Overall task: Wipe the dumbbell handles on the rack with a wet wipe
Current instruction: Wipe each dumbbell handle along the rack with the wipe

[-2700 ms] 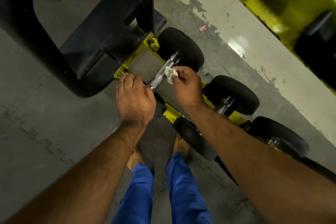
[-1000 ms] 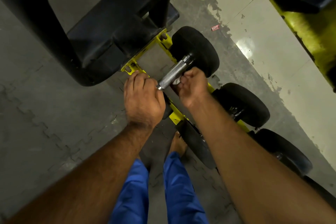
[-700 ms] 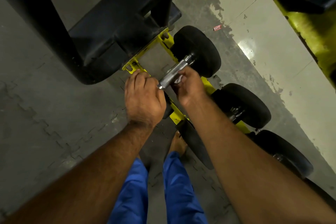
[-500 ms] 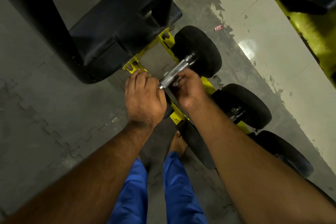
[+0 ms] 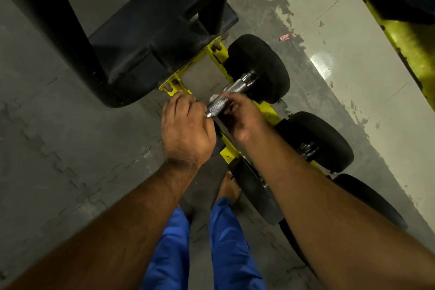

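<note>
Grey tiled gym floor [image 5: 70,148]. R hand [image 5: 242,120] curls under knurled handle [image 5: 223,99], wipe prob. hidden; L hand [image 5: 186,129] grips near end.

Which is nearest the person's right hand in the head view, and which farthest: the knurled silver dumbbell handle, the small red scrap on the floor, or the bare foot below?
1. Knurled silver dumbbell handle: touching the right hand, whose fingers curl under it.
2. Bare foot: below the hand, on the grey floor.
3. Small red scrap: upper right, beyond the black weight head.
</note>
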